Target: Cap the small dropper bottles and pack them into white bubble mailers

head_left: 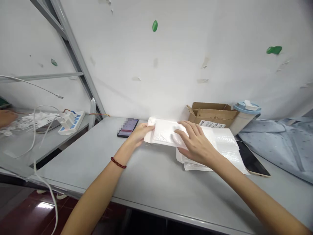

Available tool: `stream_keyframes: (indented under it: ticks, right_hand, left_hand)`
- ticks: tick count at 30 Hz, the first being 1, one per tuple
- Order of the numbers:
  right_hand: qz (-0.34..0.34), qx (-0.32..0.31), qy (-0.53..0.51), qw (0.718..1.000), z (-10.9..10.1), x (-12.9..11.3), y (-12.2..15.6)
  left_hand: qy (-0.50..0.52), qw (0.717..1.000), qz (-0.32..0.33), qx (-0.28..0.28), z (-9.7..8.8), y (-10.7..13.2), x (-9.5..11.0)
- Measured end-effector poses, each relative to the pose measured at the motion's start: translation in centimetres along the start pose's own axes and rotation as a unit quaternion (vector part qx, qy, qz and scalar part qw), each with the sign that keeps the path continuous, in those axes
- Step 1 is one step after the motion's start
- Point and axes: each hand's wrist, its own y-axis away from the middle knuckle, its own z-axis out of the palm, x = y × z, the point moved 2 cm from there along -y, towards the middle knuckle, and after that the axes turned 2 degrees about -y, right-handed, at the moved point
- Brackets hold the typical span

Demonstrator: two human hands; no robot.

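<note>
A white padded packet (pixel 164 132) lies on the grey table (pixel 151 182), partly over a stack of more white packets (pixel 223 143). My left hand (pixel 140 133) grips the packet's left edge, fingers curled round it; a dark red bead bracelet sits on that wrist. My right hand (pixel 194 143) lies on top of the packet with its fingers spread flat, pressing down on it.
A phone with a lit screen (pixel 127 127) lies left of the packet. Behind stand a brown cardboard box (pixel 211 113) and a lidded cup (pixel 244 116). A dark tablet (pixel 253 161) and blue cloth (pixel 281 143) lie right. A power strip (pixel 70 122) with cables and another person's hand (pixel 6 117) are at left.
</note>
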Motion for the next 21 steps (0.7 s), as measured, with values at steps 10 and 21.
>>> stream_keyframes:
  ticks: [10,21]
  right_hand:
    - [0.082,-0.094,-0.154,0.98,1.4,1.2,4.3]
    - [0.126,0.037,-0.127,0.983,1.0,2.6,4.9]
  left_hand:
    - [-0.142,0.979,0.085,-0.116,5.8,2.4,-3.1]
    - [-0.539,0.83,0.142,0.009,-2.1,-0.1,0.2]
